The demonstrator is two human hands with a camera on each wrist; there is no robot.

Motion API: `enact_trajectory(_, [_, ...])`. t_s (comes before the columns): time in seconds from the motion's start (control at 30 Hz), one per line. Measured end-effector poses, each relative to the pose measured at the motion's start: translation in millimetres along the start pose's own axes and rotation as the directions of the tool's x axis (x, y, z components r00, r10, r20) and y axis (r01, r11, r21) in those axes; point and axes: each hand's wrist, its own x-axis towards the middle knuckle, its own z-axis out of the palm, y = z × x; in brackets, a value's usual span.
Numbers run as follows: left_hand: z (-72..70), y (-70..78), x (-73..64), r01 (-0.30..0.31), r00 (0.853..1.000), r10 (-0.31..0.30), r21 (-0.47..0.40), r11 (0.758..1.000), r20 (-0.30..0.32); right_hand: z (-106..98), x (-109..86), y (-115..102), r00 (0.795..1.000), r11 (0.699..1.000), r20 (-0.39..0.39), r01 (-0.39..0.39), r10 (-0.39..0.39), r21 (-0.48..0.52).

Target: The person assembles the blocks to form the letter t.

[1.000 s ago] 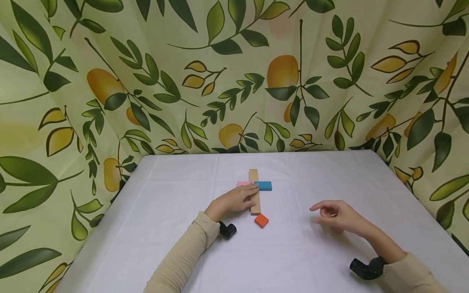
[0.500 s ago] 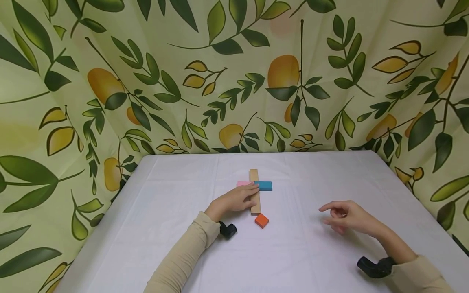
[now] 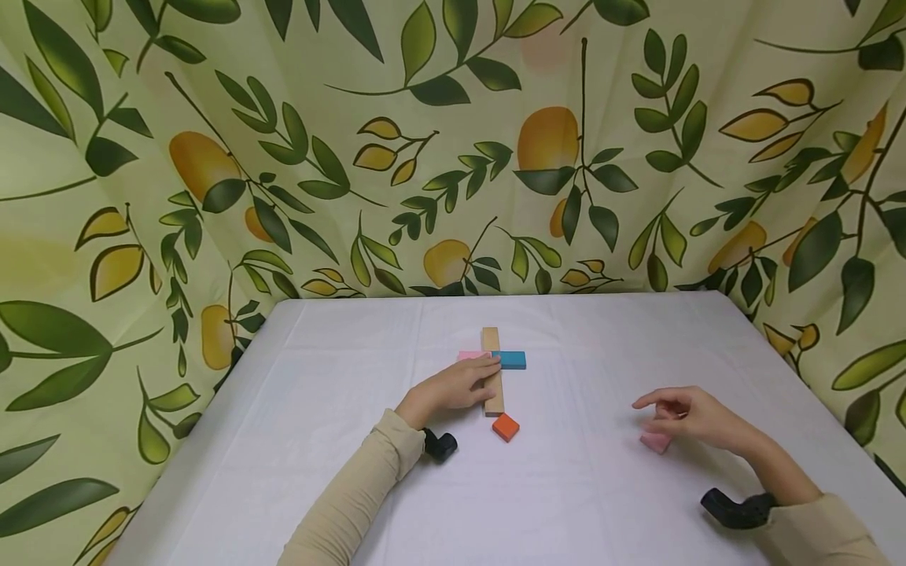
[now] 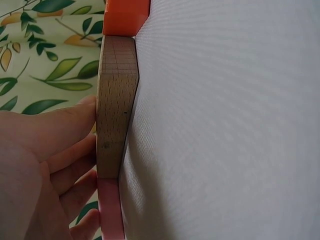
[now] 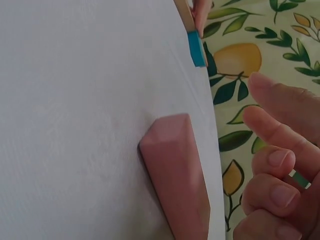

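Observation:
My left hand [image 3: 453, 385] rests over a cross of flat toy blocks, its fingertips on their top. Plain wood [image 3: 493, 399] shows above and below the hand, a pink block [image 3: 473, 355] to the left and a blue block [image 3: 511, 360] to the right; the middle is covered by the fingers. Touching the near end, an orange block [image 3: 506, 427] sits turned to a diamond. Over the table at the right hovers my right hand [image 3: 686, 417], index finger extended and other fingers loosely bent, holding nothing. Under it lies another pink block [image 5: 175, 170], apart from the fingers.
A white cloth [image 3: 340, 487] covers the table. Behind it and at both sides hangs a leaf-and-fruit patterned curtain [image 3: 297, 47]. Black wrist cameras sit at the left cuff [image 3: 442, 446] and right cuff [image 3: 739, 509].
My right hand has moved to the right, over the loose pink block, which now shows more clearly below it. The left hand and the cross of blocks have stayed put.

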Motion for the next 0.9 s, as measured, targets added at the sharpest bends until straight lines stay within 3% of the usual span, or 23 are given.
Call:
enact_trajectory(0.4, [0.5,0.3,0.5,0.011,1.000,-0.011,-0.005,1.000,-0.001,-9,-8.3,13,1.000,1.000,0.004,-0.027,0.027,-0.007])
enact_trajectory(0.9, [-1.7,2.6,-0.4,0.008,1.000,-0.008,0.001,1.000,0.009,-16,-14.6,22,0.998,0.998,0.054,0.027,-0.030,0.052])
